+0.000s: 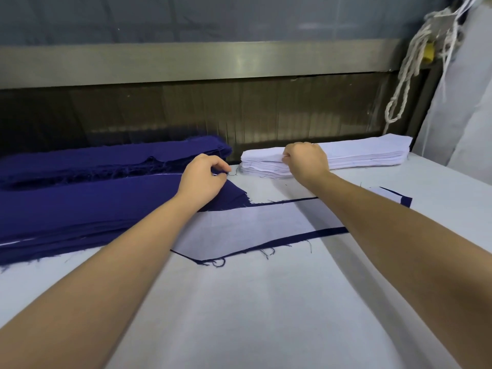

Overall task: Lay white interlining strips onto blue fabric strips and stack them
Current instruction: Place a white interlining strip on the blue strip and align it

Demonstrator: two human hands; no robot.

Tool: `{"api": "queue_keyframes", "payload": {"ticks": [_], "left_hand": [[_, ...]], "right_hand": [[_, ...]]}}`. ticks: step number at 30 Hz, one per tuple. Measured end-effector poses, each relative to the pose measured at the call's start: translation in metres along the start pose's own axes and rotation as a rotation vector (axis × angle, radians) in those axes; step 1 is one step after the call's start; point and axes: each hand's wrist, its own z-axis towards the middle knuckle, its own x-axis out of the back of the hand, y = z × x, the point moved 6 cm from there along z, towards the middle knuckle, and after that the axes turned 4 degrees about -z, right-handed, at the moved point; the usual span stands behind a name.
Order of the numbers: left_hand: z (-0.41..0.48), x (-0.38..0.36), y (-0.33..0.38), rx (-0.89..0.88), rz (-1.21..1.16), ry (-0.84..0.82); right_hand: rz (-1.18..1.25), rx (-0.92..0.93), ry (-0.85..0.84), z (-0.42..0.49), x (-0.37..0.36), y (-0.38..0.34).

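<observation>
Blue fabric strip stack (80,206) has its end pinched by the left hand (203,179). Right hand (306,161) pinches the white interlining stack (367,153) edge.

My one camera sits on my head, looking forward and down across the table (266,302) from close above its near edge, toward the far edge and the metal rail (213,62) behind.

A pale cloth-covered surface (266,315) filled the lower frame. Behind it ran a dark ribbed panel (266,110), topped by a brushed metal bar (186,62) catching soft light. Above sat a grey wall (186,17). White cords (410,75) hung at upper right beside a pale sheet (468,102).
</observation>
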Motion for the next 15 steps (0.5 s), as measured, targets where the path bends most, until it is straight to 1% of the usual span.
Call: {"api": "queue_keyframes", "payload": {"ticks": [5,8,11,13,15], "left_hand": [[0.002,-0.003,-0.004,0.007,-0.004,-0.003],[0.003,-0.004,-0.002,0.004,-0.015,-0.003],[0.004,-0.006,0.003,0.011,-0.125,-0.004],[0.003,-0.012,0.011,0.028,-0.255,-0.040],[0.001,-0.020,0.021,0.047,-0.390,-0.112]], "right_hand": [[0.418,-0.235,0.003,0.001,0.000,0.017],[0.657,-0.291,0.048,-0.001,-0.001,0.023],[0.705,-0.268,0.127,-0.004,0.004,0.022],[0.679,-0.185,0.183,-0.007,0.013,0.016],[0.618,-0.070,0.221,-0.012,0.023,0.006]]}}
